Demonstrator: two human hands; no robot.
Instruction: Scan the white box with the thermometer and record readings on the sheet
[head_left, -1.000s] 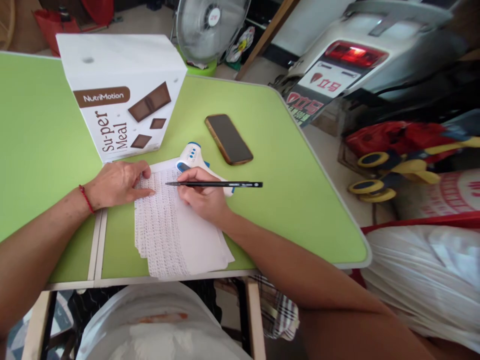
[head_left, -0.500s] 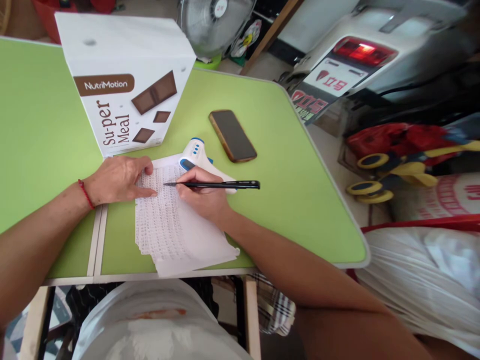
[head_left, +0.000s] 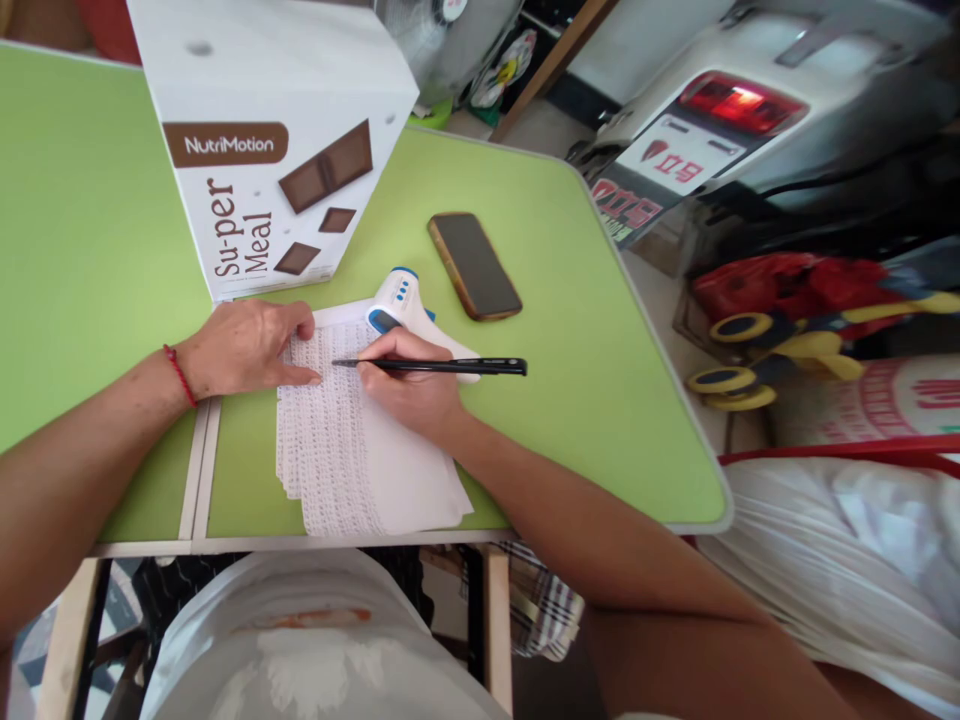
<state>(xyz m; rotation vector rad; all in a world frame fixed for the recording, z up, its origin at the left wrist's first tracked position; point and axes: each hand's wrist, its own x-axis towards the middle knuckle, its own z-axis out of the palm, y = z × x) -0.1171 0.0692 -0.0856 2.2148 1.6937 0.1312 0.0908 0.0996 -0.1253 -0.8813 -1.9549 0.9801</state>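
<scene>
A black pen [head_left: 457, 366] is gripped in my right hand [head_left: 416, 385], its tip at the paper. Beneath lie sheets of paper [head_left: 337, 450] covered with rows of small handwriting on their left part; the right part is blank. My left hand [head_left: 251, 345] rests at the upper left edge of the sheets, thumb and forefinger apart, holding nothing. Just beyond my right hand lies a white and blue infrared thermometer [head_left: 396, 295], its handle partly hidden by that hand. A smartphone [head_left: 476, 265] in a brown case lies farther right.
A large white NutriMotion box [head_left: 300, 100] stands behind my left hand on the green folding table [head_left: 600, 400]. A metal seam [head_left: 199, 470] crosses the tabletop. Past the table are a fan [head_left: 427, 40], a vehicle's rear with a red light [head_left: 742, 102], and a white sack [head_left: 900, 395].
The view has shifted a little, so the box and table sit slightly differently in frame. The pen remains in my right hand at the paper, and my left hand keeps its place.
</scene>
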